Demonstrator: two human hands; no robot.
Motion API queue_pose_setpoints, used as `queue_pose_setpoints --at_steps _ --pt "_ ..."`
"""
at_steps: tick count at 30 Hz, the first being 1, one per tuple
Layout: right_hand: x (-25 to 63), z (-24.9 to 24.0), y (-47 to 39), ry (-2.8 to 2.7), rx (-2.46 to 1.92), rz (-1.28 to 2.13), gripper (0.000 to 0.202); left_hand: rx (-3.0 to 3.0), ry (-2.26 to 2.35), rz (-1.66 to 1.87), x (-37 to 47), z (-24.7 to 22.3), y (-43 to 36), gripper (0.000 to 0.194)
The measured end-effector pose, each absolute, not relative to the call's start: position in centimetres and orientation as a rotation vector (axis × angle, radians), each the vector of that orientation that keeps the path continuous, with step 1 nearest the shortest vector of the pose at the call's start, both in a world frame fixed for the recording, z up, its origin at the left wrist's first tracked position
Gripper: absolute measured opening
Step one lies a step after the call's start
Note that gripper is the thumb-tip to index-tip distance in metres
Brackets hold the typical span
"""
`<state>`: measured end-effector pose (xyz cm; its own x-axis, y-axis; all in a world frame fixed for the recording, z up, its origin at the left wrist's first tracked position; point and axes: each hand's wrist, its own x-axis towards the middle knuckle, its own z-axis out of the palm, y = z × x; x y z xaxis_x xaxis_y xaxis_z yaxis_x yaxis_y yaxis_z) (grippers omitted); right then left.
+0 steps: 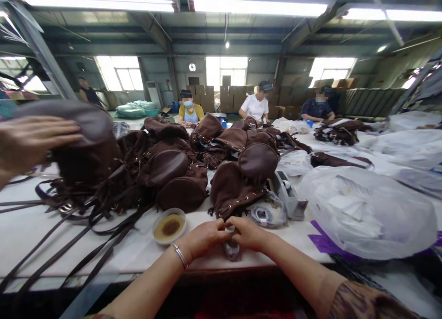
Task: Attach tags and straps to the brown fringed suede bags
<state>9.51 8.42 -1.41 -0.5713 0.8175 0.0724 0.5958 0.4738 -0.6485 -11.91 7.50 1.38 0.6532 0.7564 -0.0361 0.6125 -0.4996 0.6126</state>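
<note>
My left hand and my right hand meet at the table's front edge, fingers curled in a pinch. Between and just below the fingertips is a small clear object with a pale top and something darkish inside; its kind cannot be made out. Right beyond my fingers lies a dark brown drawstring bag with metal eyelets and a round base. Beside my left wrist stands a round white dish with a yellowish-brown content.
Another person's hand rests on an upright brown bag at the left, straps trailing forward. Brown bags are heaped mid-table. A grey tape dispenser and a large plastic bag are at right. Several people sit opposite.
</note>
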Motion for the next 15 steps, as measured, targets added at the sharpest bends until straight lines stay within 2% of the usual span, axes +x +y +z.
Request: queue_pose_setpoints --at_steps 3,6,10,15 --pt "10.6 -1.6 7.4 -2.177 -1.301 0.908 0.034 2.555 0.926 0.193 -12.1 0.6 7.8 0.019" --pt "10.7 -1.9 5.8 -2.05 -1.528 0.776 0.024 2.7 0.952 0.185 -12.1 -0.1 7.6 0.02" --pt "9.5 -2.3 5.0 -2.056 -1.8 0.644 0.025 2.738 0.996 0.189 -11.6 -0.4 7.1 0.022" --pt "9.1 -2.0 6.9 -2.193 -1.685 0.662 0.022 2.794 1.005 0.12 -11.2 0.2 7.3 0.019"
